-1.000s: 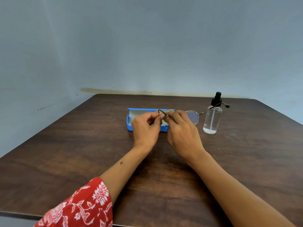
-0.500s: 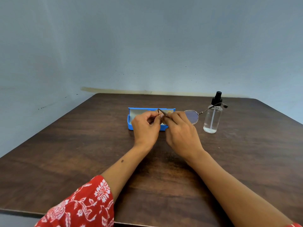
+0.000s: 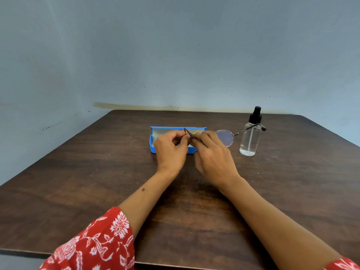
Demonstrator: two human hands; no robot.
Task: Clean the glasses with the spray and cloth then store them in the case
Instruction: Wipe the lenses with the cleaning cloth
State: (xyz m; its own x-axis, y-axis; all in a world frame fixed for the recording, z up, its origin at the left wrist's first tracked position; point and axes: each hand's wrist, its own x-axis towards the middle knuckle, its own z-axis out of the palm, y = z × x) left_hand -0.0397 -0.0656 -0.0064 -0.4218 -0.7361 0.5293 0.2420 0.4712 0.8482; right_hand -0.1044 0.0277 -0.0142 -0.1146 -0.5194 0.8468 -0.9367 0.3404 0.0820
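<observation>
Both my left hand and right hand pinch the glasses above the open case on the bench; probably still cleaning, cloth unseen, spray bottle beside, storing remains.

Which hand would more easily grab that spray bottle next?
The right hand: the bottle stands just to its right, while the left hand is further away. Both now hold the glasses.

A blue case with a pale lining is seen on the dark brown wood-grain table. The clear spray bottle is capped in black. The sleeve is patterned red with white flowers.
</observation>
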